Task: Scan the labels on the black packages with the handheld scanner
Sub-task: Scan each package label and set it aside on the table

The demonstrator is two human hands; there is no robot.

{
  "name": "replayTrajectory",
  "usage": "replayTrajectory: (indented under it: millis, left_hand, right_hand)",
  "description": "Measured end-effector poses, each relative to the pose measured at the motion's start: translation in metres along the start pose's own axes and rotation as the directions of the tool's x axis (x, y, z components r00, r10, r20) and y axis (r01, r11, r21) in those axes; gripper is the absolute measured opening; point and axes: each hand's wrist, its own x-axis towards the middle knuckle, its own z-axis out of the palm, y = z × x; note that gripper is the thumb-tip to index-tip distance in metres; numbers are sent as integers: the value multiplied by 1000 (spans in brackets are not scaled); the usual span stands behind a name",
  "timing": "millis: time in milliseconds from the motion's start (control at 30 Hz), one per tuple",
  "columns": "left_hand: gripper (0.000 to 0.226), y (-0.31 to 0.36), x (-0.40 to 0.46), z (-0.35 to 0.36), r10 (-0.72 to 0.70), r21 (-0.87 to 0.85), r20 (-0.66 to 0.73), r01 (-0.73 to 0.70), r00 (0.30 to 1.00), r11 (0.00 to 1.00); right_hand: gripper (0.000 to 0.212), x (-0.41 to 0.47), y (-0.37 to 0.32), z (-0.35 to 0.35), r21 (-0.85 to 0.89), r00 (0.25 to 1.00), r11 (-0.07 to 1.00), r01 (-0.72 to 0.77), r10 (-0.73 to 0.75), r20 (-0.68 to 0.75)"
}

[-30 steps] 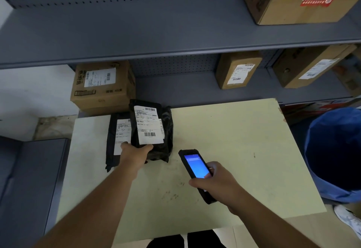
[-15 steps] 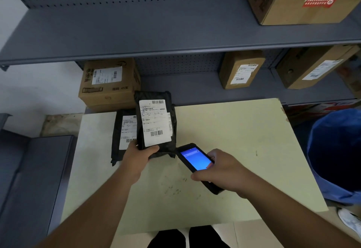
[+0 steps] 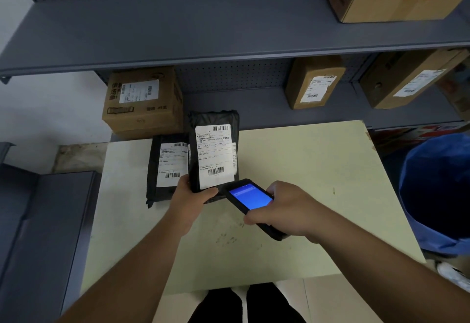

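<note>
Since a second ago we have raised the black package [image 3: 215,152] more upright in our left hand [image 3: 189,199] and brought the handheld scanner [image 3: 250,203] in our right hand [image 3: 284,208] up until its front end sits just below the package's white label [image 3: 215,156]. The pale table [image 3: 305,170] lies bare to the right as far as its edge beside the blue bin [image 3: 437,195], while a second black package [image 3: 166,167] lies flat near the table's left rear, just left of the held one. Our left fingers are clamped on the held package's lower end, our right hand is closed round the scanner's body, blue screen facing up.
</note>
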Motion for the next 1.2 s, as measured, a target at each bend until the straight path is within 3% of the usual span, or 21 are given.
replayTrajectory:
  millis: [333,567,800,933,1200]
  left_hand:
    - [71,-4,-1,4,7,36,16,-8,1000,999]
    - [78,-10,3,8,12,26,11,-12,1000,1000]
    - [61,0,0,32,10,-10,110,-9,994,1000]
    - [33,15,-7,58,22,-77,187,-8,982,997]
    - [16,25,-2,126,-122,-131,235,156,964,979]
  right_hand:
    - [52,-2,-1,5,28,1000,1000,-6,6,-20]
    - [53,-2,4,6,41,999,999,-26,27,-30]
    - [52,-4,19,-2,100,998,995,-28,33,-44]
    - [53,-3,31,-13,142,998,989,-37,45,-52]
    - [50,1,64,-44,241,991,968,-74,99,-94]
